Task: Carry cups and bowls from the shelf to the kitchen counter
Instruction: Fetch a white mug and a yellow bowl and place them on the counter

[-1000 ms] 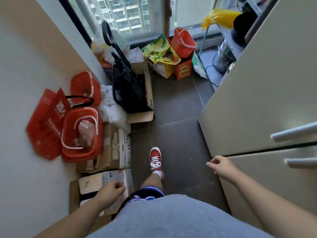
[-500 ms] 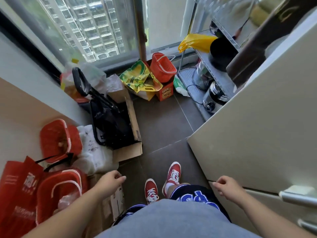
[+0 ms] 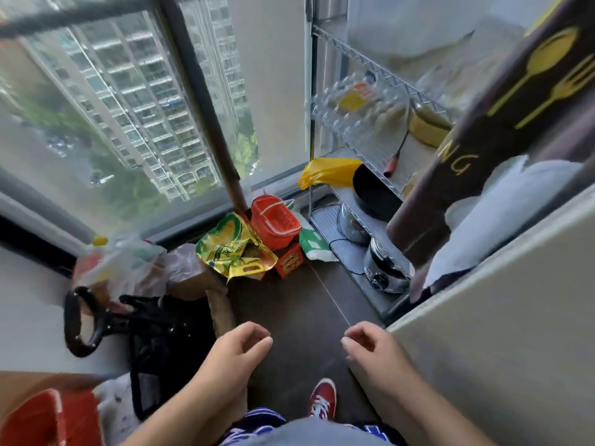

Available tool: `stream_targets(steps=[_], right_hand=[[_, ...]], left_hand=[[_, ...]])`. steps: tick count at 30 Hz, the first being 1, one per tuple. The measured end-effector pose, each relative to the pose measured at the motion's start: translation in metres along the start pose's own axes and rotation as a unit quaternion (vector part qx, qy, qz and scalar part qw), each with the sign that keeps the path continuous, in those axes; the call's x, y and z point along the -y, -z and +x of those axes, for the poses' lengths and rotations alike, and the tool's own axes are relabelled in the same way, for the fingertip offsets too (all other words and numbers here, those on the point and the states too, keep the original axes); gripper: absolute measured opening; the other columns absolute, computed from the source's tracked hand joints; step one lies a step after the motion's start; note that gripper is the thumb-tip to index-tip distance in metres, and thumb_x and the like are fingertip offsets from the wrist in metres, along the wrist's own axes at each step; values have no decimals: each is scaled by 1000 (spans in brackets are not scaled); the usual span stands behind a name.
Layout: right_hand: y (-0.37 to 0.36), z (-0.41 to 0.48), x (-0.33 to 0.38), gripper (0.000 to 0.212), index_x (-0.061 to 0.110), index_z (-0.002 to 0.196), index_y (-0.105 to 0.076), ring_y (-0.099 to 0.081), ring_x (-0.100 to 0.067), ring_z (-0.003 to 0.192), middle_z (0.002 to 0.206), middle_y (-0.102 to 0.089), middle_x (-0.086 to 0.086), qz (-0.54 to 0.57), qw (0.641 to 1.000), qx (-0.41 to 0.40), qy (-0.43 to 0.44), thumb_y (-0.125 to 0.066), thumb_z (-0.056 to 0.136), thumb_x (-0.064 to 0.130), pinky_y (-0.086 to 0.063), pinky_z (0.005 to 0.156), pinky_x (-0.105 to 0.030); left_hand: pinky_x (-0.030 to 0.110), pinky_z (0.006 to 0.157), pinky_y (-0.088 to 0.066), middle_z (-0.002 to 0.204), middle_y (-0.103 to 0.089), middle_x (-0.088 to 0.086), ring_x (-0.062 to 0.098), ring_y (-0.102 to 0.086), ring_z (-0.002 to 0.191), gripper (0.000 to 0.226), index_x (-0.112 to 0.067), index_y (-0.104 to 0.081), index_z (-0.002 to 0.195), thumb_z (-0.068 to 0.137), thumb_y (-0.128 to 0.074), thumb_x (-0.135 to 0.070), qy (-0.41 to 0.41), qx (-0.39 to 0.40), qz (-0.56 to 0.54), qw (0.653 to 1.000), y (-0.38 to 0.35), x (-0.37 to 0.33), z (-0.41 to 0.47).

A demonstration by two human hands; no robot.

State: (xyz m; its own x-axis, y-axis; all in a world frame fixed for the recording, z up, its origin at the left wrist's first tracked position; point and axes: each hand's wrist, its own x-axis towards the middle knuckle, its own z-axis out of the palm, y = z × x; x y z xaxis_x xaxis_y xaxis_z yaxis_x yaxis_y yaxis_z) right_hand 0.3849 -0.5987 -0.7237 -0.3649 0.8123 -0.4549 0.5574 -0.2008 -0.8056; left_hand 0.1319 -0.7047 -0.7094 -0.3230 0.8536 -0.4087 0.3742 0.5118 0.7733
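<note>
Both hands empty: left hand [image 3: 236,350] and right hand [image 3: 375,350] hang loosely curled, apart, over dark floor tiles [image 3: 296,304], red shoe [image 3: 323,401] below between them. Path is narrow: black trolley [image 3: 154,329] and red basket [image 3: 51,420] crowd the left, cream cabinet side [image 3: 483,349] walls the right, with a yellow-green bag [image 3: 236,249] and a second red basket [image 3: 275,222] stacked on an orange box [image 3: 289,262] ahead by the window [image 3: 112,123]. Wire shelf [image 3: 370,101] stands far right beyond the cabinet, metal cookers [image 3: 383,268] on its bottom tier, black pot [image 3: 373,194] under a yellow bag [image 3: 328,172] above; upper tier too blurred to pick out cups or bowls
</note>
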Motion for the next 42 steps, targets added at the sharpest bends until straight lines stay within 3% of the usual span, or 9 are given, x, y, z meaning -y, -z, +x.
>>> stream_targets(steps=[4, 10, 13, 17, 23, 29, 34, 38, 42], right_hand=[[24, 22, 82, 23, 38, 87, -66, -68, -4, 75, 81, -72, 11, 8, 996, -30, 85, -61, 71, 54, -56, 71, -26], [64, 46, 168, 5, 29, 87, -69, -67, -3, 75, 81, -73, 7, 82, 977, -98, 173, -69, 84, 32, -51, 69, -15], [83, 55, 198, 8, 30, 89, -70, -68, -6, 77, 82, -73, 5, 133, 960, -142, 199, -68, 82, 34, -54, 72, -21], [103, 67, 231, 14, 31, 88, -68, -68, -8, 75, 81, -73, 3, 158, 931, -236, 228, -66, 78, 40, -54, 70, -23], [132, 99, 298, 17, 32, 89, -67, -67, -7, 72, 78, -72, 4, 138, 875, -373, 278, -67, 76, 42, -53, 70, -21], [184, 119, 364, 10, 27, 91, -67, -69, -11, 78, 87, -73, 7, 74, 802, -500, 319, -73, 82, 25, -52, 68, -17], [236, 104, 421, 26, 36, 97, -65, -68, -12, 85, 92, -72, 12, 2, 728, -590, 349, -68, 75, 48, -51, 70, -15], [275, 75, 461, 22, 38, 98, -63, -68, -10, 87, 92, -71, 13, -44, 667, -639, 382, -67, 78, 47, -51, 70, -15], [307, 50, 500, 20, 37, 98, -63, -68, -11, 89, 94, -71, 11, -72, 626, -650, 425, -68, 79, 43, -52, 71, -17]], left_hand=[[32, 74, -56, 86, -73, -12, 7, -68, 80, 13, -41, -68, 92, 81, -64, -46, -89, -23, -29, 995, 17, -73, 33], [42, 75, -59, 88, -74, -8, 13, -70, 80, 25, -38, -68, 96, 79, -61, -54, -213, -7, -70, 975, 42, -167, 80], [35, 74, -57, 90, -75, -7, 13, -71, 82, 26, -37, -69, 96, 78, -62, -55, -263, 6, -96, 960, 51, -209, 108], [33, 72, -55, 87, -75, 0, 17, -69, 79, 12, -31, -70, 93, 83, -68, -38, -320, 41, -128, 938, 63, -266, 148], [42, 69, -50, 85, -73, 16, 25, -66, 76, 18, -13, -71, 91, 77, -67, -25, -395, 109, -178, 894, 90, -352, 210], [20, 65, -51, 89, -74, 9, 8, -65, 72, 24, -29, -71, 93, 74, -68, -43, -515, 160, -171, 825, 131, -448, 254], [31, 73, -53, 90, -75, -3, 12, -69, 83, 24, -33, -69, 94, 75, -64, -47, -622, 146, -166, 751, 156, -539, 263], [14, 71, -52, 94, -74, -11, 7, -70, 84, 25, -33, -67, 96, 76, -63, -48, -702, 116, -141, 688, 168, -603, 245], [12, 68, -53, 96, -73, -17, 3, -70, 85, 32, -37, -66, 98, 73, -62, -57, -737, 108, -141, 652, 176, -652, 224]])
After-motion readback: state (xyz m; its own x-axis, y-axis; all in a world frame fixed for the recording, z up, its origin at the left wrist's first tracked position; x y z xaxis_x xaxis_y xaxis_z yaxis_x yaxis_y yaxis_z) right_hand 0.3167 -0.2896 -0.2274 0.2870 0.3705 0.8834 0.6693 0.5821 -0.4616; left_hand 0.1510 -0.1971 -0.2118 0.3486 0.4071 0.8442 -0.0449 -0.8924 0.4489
